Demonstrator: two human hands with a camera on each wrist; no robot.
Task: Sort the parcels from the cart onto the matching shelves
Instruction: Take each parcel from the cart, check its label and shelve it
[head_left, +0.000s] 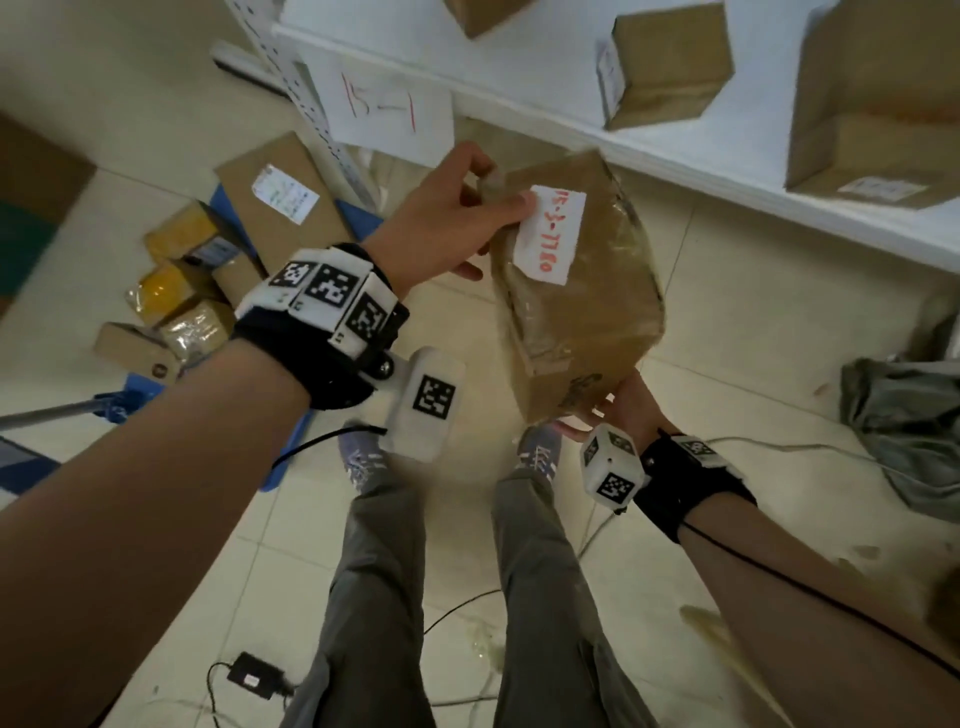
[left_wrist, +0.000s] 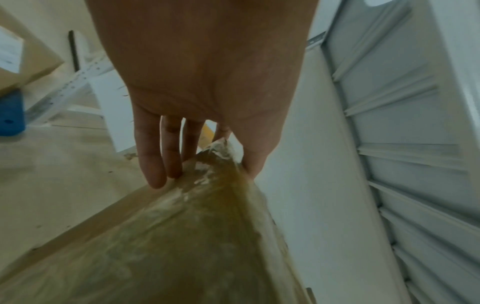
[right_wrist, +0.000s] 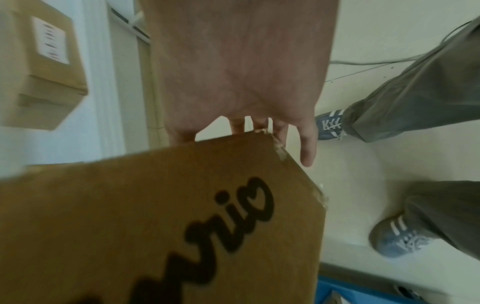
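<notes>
I hold a brown taped cardboard parcel in the air in front of a white shelf. Its white label has red handwriting reading about 15-3-7780. My left hand grips the upper corner, thumb on the label and fingers behind. In the left wrist view the left hand straddles that taped corner of the parcel. My right hand holds the lower corner from beneath. The right wrist view has the right hand behind the parcel's printed face.
A paper sign marked 15-1 hangs from the shelf edge, and parcels sit on the shelf. At left a blue cart carries several parcels. Grey cloth, cables and a power adapter lie on the floor near my feet.
</notes>
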